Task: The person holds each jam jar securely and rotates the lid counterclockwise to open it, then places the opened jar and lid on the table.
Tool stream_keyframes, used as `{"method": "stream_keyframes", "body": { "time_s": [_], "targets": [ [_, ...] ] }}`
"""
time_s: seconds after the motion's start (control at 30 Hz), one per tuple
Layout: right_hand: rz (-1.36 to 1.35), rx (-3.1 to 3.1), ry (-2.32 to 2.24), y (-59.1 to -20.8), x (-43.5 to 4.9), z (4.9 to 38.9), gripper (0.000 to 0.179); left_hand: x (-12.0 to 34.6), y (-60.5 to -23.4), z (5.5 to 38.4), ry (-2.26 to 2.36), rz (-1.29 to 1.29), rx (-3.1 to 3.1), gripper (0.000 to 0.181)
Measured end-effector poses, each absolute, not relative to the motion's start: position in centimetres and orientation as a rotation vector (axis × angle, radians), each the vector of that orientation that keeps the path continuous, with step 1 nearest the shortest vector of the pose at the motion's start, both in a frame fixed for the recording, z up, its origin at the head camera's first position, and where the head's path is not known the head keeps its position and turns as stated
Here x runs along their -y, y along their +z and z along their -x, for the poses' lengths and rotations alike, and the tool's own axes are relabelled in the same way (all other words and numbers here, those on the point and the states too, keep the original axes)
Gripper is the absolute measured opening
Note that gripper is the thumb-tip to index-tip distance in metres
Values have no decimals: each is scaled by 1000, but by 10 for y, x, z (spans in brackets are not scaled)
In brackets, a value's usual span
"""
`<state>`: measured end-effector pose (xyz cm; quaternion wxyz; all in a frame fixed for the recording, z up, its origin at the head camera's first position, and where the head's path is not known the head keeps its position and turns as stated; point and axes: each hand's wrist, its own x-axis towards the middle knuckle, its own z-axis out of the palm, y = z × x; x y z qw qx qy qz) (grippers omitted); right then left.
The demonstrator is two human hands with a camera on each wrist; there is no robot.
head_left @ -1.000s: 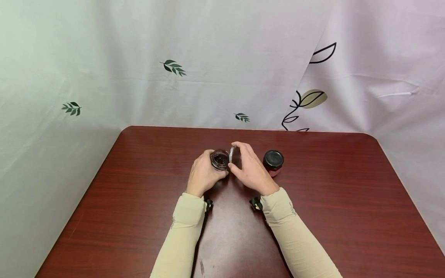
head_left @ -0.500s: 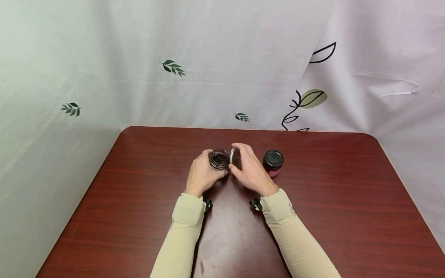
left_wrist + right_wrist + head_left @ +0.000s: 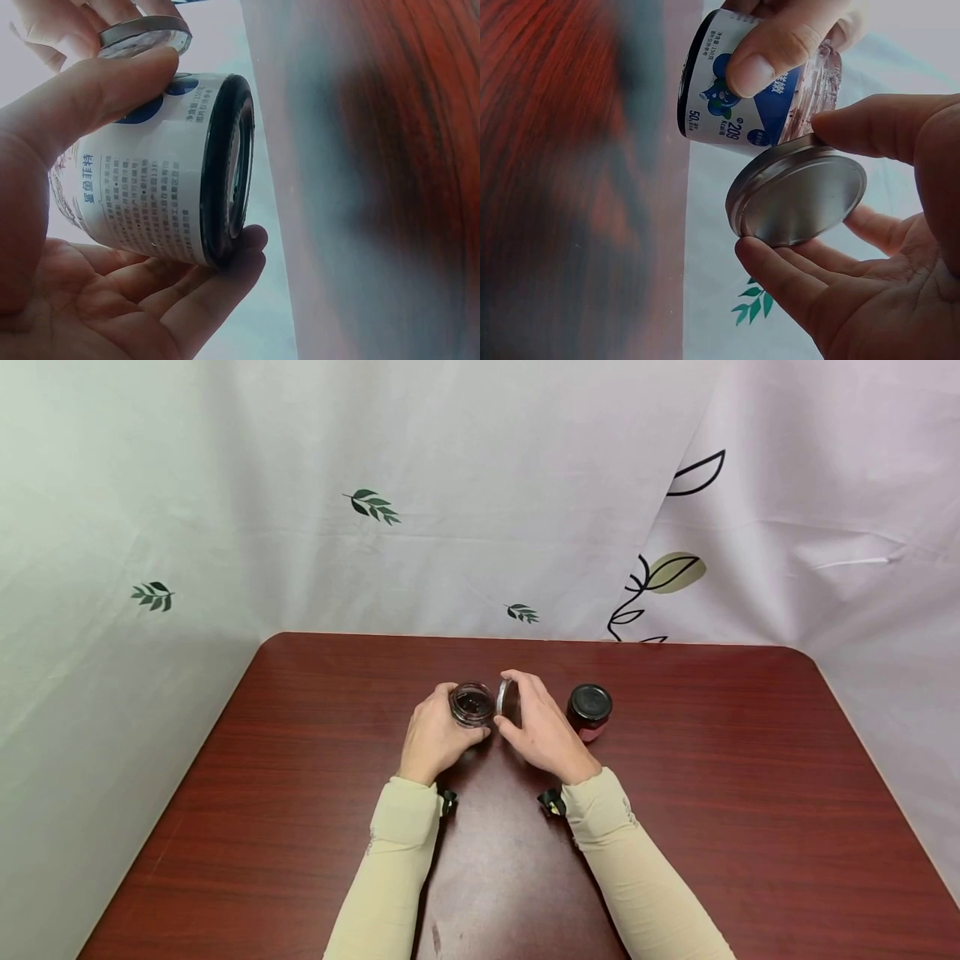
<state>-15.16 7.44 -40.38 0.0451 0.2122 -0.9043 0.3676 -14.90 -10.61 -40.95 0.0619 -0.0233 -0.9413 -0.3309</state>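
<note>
My left hand (image 3: 437, 734) grips a glass jam jar (image 3: 157, 180) with a white label and printed blueberries, its thumb on one side and fingers on the other. Dark contents show through the jar's uncovered mouth in the head view. In the left wrist view, the jar's base is visible and stands off from the table. My right hand (image 3: 543, 727) holds a round metal lid (image 3: 799, 196) by its rim, between thumb and fingertips. The lid is on edge, just right of the jar's mouth.
A second jar (image 3: 589, 710), with a black lid and a reddish lower part, stands right of my right hand. Both hands are over the far half of a reddish-brown wooden table (image 3: 262, 793). A white curtain (image 3: 450, 460) with leaf prints hangs behind it.
The jar has shifted slightly left with my left hand. The lid in my right hand has dropped slightly in view, and the gap between lid and jar is a little wider.
</note>
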Motion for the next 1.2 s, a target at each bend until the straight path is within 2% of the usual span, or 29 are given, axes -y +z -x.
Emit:
{"method": "stream_keyframes", "body": {
  "time_s": [1.2],
  "targets": [
    [-568,2816,1175,-411,-74,154,63,109,-415,151,-995,27,2866,77]
  ]
}}
